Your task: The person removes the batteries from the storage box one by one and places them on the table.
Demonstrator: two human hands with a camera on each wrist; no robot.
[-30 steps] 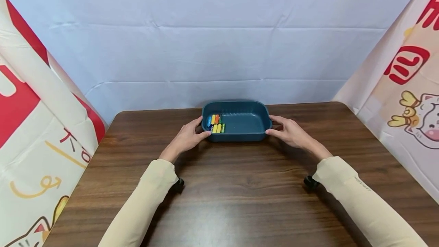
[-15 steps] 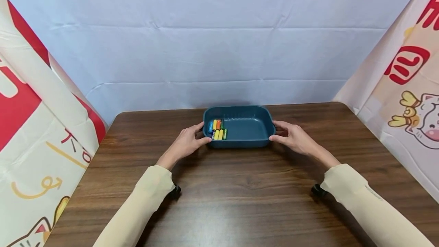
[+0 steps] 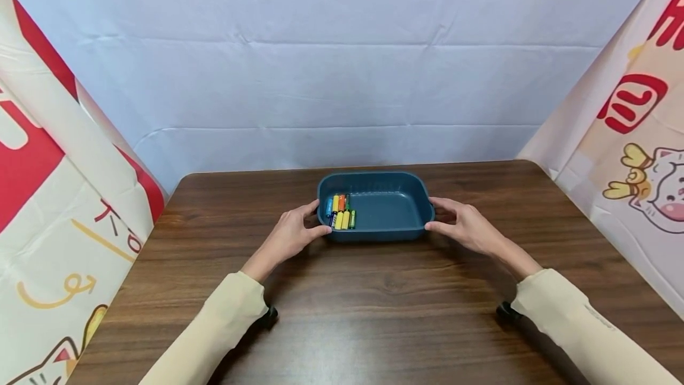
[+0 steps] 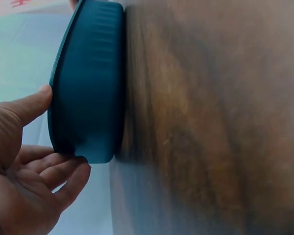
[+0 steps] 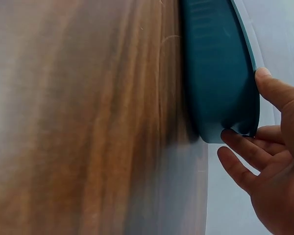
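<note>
A dark teal plastic basin (image 3: pixel 395 235) with rounded corners is on the brown wooden table, near its far edge. Inside it, at the left end, several batteries (image 3: pixel 342 211) in yellow, blue, orange and green lie in two rows. My left hand (image 3: pixel 291 233) grips the basin's left end, thumb on the near rim and fingers against the outer end wall. At the opposite end my right hand (image 3: pixel 467 227) holds it the same way. Both wrist views show the thumb at the rim and the fingertips under the end lip of the basin.
The wooden table (image 3: pixel 385 302) spreads out in front of the basin. A white cloth backdrop (image 3: pixel 342 76) hangs behind the table's far edge. Printed cloths stand at the left (image 3: pixel 53 195) and right (image 3: pixel 636 135).
Both hands have drawn the basin toward the person and slightly to the right across the table. The batteries have come along inside it, still at the left end.
</note>
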